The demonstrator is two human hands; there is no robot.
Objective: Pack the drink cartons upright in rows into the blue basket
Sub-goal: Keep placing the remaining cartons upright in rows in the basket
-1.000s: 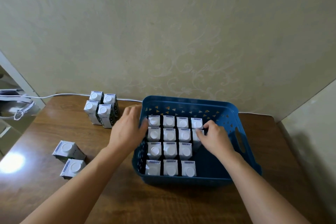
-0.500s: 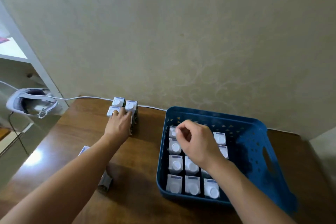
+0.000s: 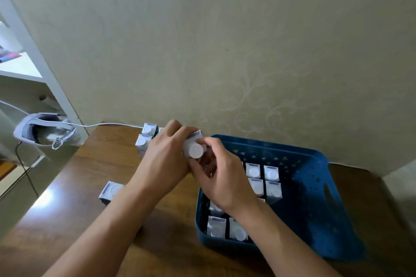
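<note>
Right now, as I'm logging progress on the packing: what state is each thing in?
Held carton: lifted, cap toward the camera, gripped by both hands.
Left hand: grips the held carton.
Right hand: grips the held carton.
Basket: on the table, partly filled; its right side bare.
Packed cartons: upright in rows.
Spare cartons: upright on the table.
Headset: unused.

One head-worn wide-angle view looks forward and down from close above the brown table (image 3: pixel 94 186) — the forearms enter from the near edge. It faces the far wall (image 3: pixel 225 40), which fills the upper half, with the blue basket (image 3: pixel 315 198) right and a shelf (image 3: pixel 27 74) far left — straight lines bend toward the frame's edges.
</note>
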